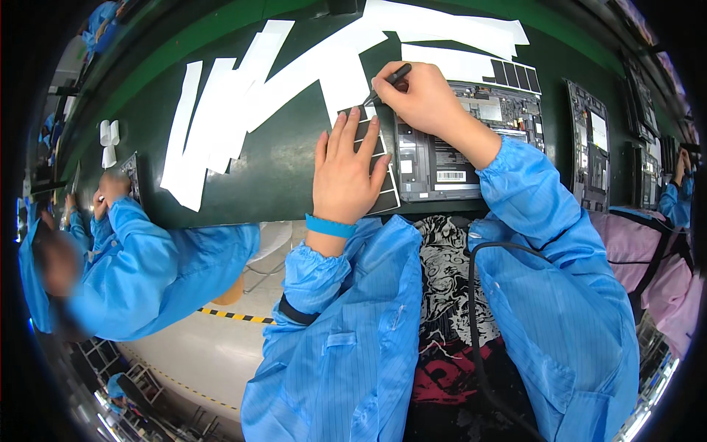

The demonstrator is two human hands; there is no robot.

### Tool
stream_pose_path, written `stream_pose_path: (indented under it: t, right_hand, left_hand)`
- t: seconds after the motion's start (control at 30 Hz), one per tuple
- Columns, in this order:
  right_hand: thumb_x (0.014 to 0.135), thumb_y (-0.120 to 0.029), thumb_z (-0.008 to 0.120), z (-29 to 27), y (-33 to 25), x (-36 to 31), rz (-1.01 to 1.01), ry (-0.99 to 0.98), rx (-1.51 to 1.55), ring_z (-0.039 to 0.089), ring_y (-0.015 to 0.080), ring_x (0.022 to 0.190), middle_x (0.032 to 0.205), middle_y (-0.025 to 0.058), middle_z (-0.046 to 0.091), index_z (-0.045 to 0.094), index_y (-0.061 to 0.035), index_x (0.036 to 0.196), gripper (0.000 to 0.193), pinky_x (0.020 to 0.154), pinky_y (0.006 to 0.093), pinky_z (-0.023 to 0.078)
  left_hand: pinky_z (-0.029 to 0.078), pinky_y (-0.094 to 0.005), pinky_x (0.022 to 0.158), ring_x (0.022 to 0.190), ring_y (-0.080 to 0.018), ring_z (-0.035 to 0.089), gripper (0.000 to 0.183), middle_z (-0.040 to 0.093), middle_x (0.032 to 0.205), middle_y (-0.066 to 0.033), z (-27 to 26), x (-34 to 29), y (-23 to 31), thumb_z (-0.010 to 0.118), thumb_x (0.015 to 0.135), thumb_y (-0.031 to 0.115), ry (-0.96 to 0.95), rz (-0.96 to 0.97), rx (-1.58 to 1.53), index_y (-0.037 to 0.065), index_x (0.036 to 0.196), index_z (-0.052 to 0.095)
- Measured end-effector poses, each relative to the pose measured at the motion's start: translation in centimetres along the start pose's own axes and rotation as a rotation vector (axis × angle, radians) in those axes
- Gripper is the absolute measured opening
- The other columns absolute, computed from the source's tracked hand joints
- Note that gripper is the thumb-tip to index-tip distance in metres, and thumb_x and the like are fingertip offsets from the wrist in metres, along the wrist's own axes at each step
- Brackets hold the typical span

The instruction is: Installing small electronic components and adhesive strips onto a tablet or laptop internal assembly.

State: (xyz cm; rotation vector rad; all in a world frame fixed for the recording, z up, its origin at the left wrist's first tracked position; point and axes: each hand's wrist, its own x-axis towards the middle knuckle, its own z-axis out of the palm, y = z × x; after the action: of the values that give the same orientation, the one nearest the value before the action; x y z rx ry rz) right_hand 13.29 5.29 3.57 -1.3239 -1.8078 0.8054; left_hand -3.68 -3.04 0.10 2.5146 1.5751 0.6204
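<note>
My left hand lies flat with fingers spread, pressing on a strip of black rectangular stickers on white backing. A blue band circles that wrist. My right hand is closed around slim black tweezers, whose thin tip points down to the far end of the strip, just beyond my left fingertips. Under my right forearm is an opened laptop-like device with its boards and dark battery exposed; the forearm hides part of it. Another sticker sheet lies along its far edge.
Long white paper strips lie scattered across the green table. Small white rolls stand at far left. A second opened device is at right. A co-worker in blue sits at left; a pink garment shows at right.
</note>
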Motion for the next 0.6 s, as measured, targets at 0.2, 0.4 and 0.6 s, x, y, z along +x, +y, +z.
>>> stream_pose_path:
  t: [0.2, 0.4, 0.6]
  right_hand:
    - [0.083, -0.019, 0.063, 0.4, 0.1, -0.3, -0.063, 0.056, -0.007, 0.067, 0.0237, 0.061, 0.068, 0.0143, 0.068, 0.071, 0.0004, 0.095, 0.024, 0.061, 0.0317, 0.053]
    - [0.084, -0.016, 0.063, 0.8, -0.4, -1.2, -0.060, 0.049, 0.060, 0.068, 0.0203, 0.063, 0.070, 0.0151, 0.068, 0.069, 0.0001, 0.103, 0.026, 0.060, 0.0295, 0.053]
    - [0.084, -0.013, 0.063, -0.1, -0.3, -1.7, -0.276, 0.135, 0.047, 0.067, 0.0172, 0.065, 0.081, 0.0159, 0.070, 0.070, -0.0004, 0.102, 0.022, 0.063, 0.0282, 0.055]
  left_hand:
    - [0.030, -0.0528, 0.107, 0.135, -0.0338, 0.036, 0.051, 0.042, 0.143, -0.0189, 0.0, 0.0, 0.2, 0.059, 0.089, 0.033, 0.010, 0.011, 0.013, 0.009, 0.134, 0.052]
    - [0.029, -0.0534, 0.107, 0.135, -0.0342, 0.036, 0.053, 0.041, 0.143, -0.0209, 0.3, 0.0, 0.1, 0.059, 0.089, 0.033, 0.013, 0.011, 0.032, 0.006, 0.134, 0.051]
    - [0.028, -0.0534, 0.108, 0.134, -0.0377, 0.036, 0.052, 0.039, 0.145, -0.0215, 0.7, 0.3, 0.6, 0.058, 0.091, 0.031, -0.004, 0.010, 0.051, 0.007, 0.136, 0.050]
